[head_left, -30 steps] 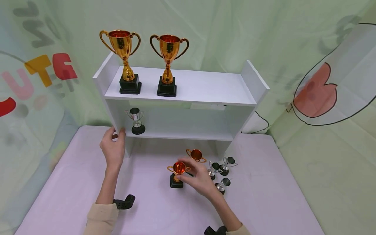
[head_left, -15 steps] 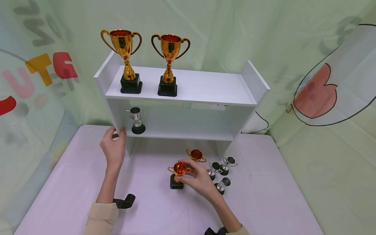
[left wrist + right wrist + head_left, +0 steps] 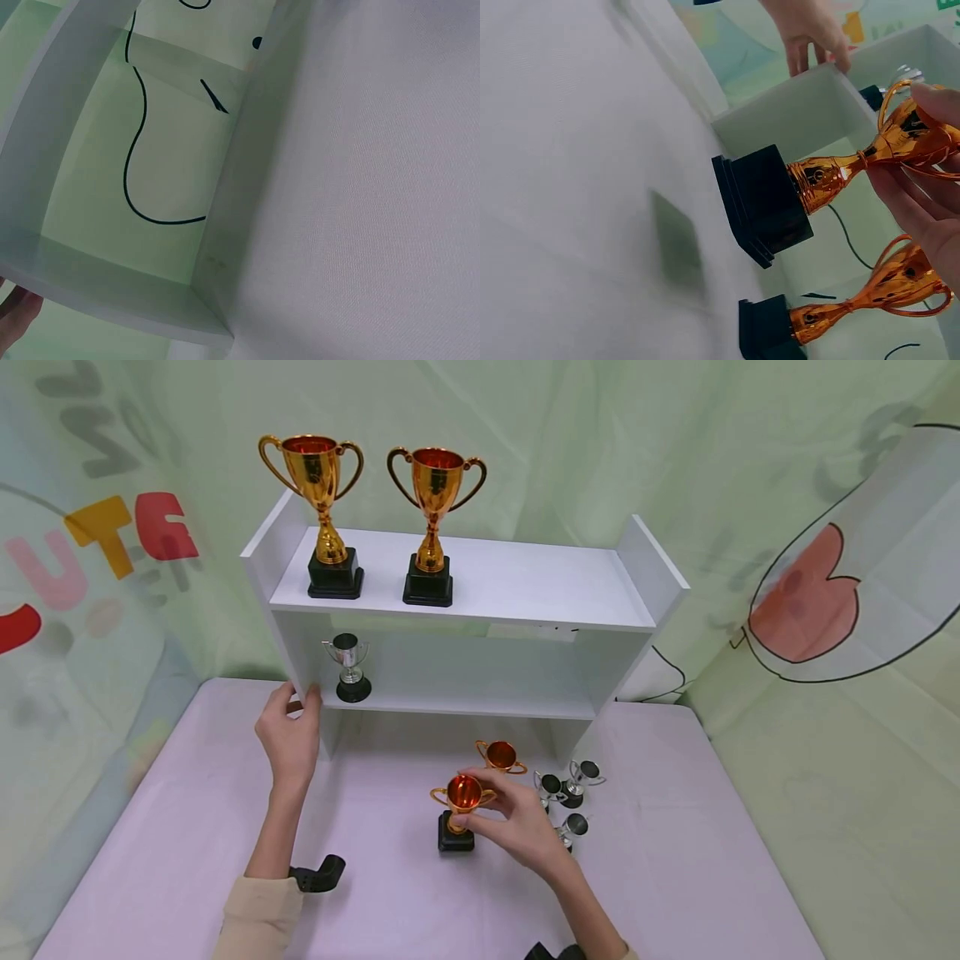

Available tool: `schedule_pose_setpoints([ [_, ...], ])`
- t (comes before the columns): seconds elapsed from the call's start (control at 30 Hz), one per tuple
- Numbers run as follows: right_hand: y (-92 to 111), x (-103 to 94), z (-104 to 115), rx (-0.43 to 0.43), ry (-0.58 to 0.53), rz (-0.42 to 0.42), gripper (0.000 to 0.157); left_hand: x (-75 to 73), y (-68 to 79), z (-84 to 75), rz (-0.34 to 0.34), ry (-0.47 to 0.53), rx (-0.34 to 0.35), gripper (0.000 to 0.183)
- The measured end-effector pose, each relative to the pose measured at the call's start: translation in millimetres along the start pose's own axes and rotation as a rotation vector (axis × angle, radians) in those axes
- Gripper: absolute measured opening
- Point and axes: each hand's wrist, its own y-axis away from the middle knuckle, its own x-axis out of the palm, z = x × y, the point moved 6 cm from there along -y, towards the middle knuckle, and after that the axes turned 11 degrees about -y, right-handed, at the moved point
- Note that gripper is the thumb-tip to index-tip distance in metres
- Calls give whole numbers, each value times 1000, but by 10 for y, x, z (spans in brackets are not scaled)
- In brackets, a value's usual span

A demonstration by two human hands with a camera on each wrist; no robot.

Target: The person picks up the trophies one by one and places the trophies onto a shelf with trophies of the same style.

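Observation:
My right hand (image 3: 517, 827) grips a small gold trophy (image 3: 453, 839) with a black base by its cup, thumb on one side and fingers on the other. In the right wrist view the trophy's black base (image 3: 761, 202) hangs clear of the tablecloth, its shadow lying apart from it. Behind it stands a second small gold trophy (image 3: 501, 757), partly hidden by the hand. At the left, my left hand (image 3: 291, 739) pinches the front edge of the white shelf's (image 3: 450, 703) side panel. In the left wrist view only some fingertips (image 3: 22, 315) show at the panel.
Two large gold trophies (image 3: 330, 568) (image 3: 428, 578) stand on the top board. A small silver trophy (image 3: 351, 681) is on the middle board's left end. Right of my right hand, several silver trophies (image 3: 576, 789) stand on the tablecloth (image 3: 675, 860). A thin cable (image 3: 678, 672) runs behind the shelf.
My right hand has closed in on the gold trophy, lifted it off the table and shifted it slightly right and toward me. The left hand stays on the shelf.

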Motion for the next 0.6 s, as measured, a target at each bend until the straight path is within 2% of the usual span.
schedule_pose_setpoints([
  [0.33,14,-67,345,-147,18,3,55,7,-13,14,-4,-1,-2,24],
  [0.6,8,-118,586,-209,15,-3,58,4,-10,22,-7,-2,-6,25],
])
